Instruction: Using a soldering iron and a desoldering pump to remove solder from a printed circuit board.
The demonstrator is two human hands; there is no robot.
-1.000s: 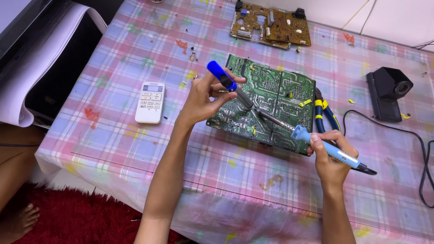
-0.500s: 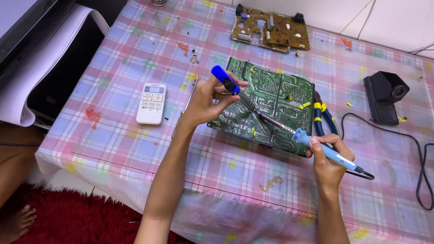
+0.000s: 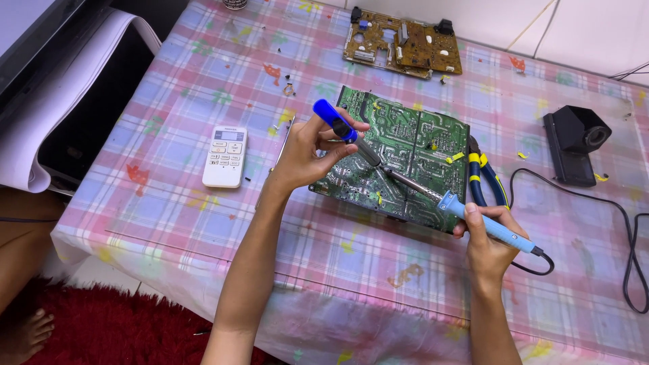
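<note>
Left hand (image 3: pixel 304 152) grips desoldering pump (image 3: pixel 346 132); right hand (image 3: pixel 488 240) soldering iron (image 3: pixel 466 209).

green circuit board (image 3: pixel 405 152) tilted on table, blue desoldering pump (image 3: pixel 345 132) & soldering iron (image 3: pixel 466 216) tips meeting on it.

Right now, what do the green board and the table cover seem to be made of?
Green circuit board: likely rigid fibreglass laminate with glossy green coating; pale traces and shiny solder spots show. Table cover: probably thin plastic or oilcloth; it has a checked print, a slight sheen and soft folds at the edge.

remote (image 3: pixel 225 155) left of circuit board (image 3: pixel 405 145), pliers (image 3: pixel 481 179) right
</note>
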